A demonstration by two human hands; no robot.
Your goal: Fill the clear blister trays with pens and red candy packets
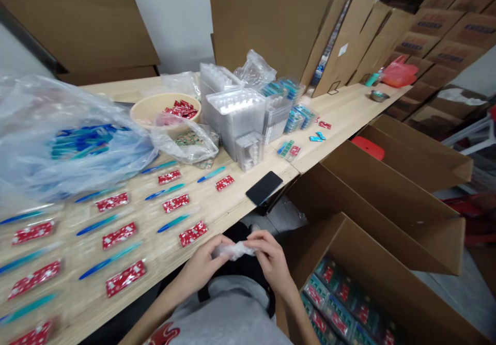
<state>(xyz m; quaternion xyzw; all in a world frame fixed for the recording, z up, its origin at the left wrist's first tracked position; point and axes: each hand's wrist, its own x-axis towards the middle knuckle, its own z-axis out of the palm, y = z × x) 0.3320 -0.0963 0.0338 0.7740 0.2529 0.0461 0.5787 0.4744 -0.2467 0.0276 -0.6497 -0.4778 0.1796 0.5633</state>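
Over my lap, a whitish, see-through piece of crumpled plastic (235,251) is stretched between my fingers. My left hand (204,263) pinches one end of it, and my right hand (272,258) pinches the other. Whether anything is wrapped inside cannot be made out. On the table (232,210) just ahead, rows of clear trays each carry a blue pen (174,222) and a red patterned packet (192,233). A black phone (264,188) lies at the table's near edge, in front of my hands.
Stacked clear plastic trays (242,123) stand behind the phone. Left of them are a cream basin (145,108) of red packets and a large bag (23,128) of blue pens. To my right, an open carton (372,267) holds packed sets, with more open cartons (391,205) beyond.
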